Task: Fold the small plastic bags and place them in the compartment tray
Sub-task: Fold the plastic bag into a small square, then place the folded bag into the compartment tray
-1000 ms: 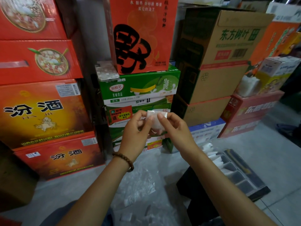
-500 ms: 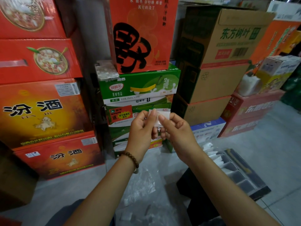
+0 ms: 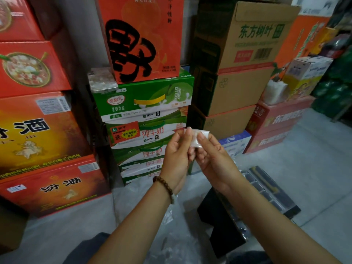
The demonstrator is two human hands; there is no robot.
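The dark grey plastic compartment tray (image 3: 288, 205) sits low at the person's right on a black box (image 3: 224, 225), probably so that a finished bag can be dropped in with a short reach; the right forearm hides most of its pockets, so I cannot tell how many are filled. Both hands are raised in front of the chest, where the fold is easy to see and steer. The left hand (image 3: 176, 159) and the right hand (image 3: 216, 161) each pinch the small clear plastic bag (image 3: 198, 139) between thumb and forefinger, one at each side, so it hangs taut between them well above the tray. It looks partly folded, with one more crease likely needed. Below is a pale grey concrete floor (image 3: 314, 161) with crumpled clear plastic wrap (image 3: 169, 216) lying between the arms. Stacked cartons wall the space: red-orange liquor boxes (image 3: 38, 134), green milk cases (image 3: 144, 100) and brown cardboard boxes (image 3: 247, 54).
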